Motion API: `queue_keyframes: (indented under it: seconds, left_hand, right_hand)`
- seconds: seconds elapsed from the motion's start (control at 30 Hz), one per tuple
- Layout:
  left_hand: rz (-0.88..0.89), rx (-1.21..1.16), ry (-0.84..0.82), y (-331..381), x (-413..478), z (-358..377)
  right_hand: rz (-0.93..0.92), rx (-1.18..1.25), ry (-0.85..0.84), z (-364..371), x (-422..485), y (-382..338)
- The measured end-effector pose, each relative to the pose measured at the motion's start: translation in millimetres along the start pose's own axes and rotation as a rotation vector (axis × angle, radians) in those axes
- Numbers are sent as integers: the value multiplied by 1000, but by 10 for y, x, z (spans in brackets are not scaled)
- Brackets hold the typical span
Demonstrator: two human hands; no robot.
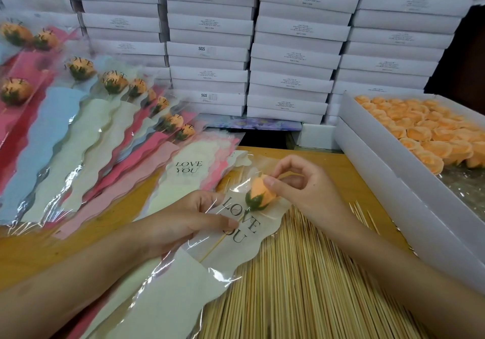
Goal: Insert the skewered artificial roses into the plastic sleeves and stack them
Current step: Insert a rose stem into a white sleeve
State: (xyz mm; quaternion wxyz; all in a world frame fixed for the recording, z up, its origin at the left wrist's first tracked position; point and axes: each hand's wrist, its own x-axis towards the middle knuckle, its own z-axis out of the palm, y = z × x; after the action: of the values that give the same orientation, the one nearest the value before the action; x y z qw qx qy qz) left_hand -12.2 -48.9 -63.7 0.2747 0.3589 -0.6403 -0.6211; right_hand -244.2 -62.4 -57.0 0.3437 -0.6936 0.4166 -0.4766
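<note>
I see shiny clear plastic sleeve [244, 236], soft matt rose [262, 194], pale wood skewers [301, 286], matt white paper boxes [210, 24].

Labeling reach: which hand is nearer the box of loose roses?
Right. The right hand pinches the rose just left of the box of loose roses; the left hand grips the sleeve farther left.

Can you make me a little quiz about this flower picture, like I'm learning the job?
1. True or false: the right hand pinches the orange rose.
2. What is printed on the cream sleeve that the left hand holds? A) LOVE YOU B) THANK YOU C) HAPPY DAY
3. What holds the loose rose heads on the right?

Key: 1. True. 2. A. 3. The white box.
</note>
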Motion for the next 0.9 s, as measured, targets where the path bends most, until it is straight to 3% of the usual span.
queue_keyframes:
  seconds: [0.23,0.37,0.57,0.9]
  left_hand:
    - [-63,-54,200,-46,23,30]
    - [-62,-45,143,-21,38,58]
    - [-80,-58,280,-135,79,-14]
    - [-62,-71,251,-177,119,-76]
  right_hand:
    - [-22,-39,46,0,12,-14]
    - [2,-14,16,13,8,-31]
    - [50,51,-47,10,-5,-48]
    - [122,78,-127,25,-20,-90]
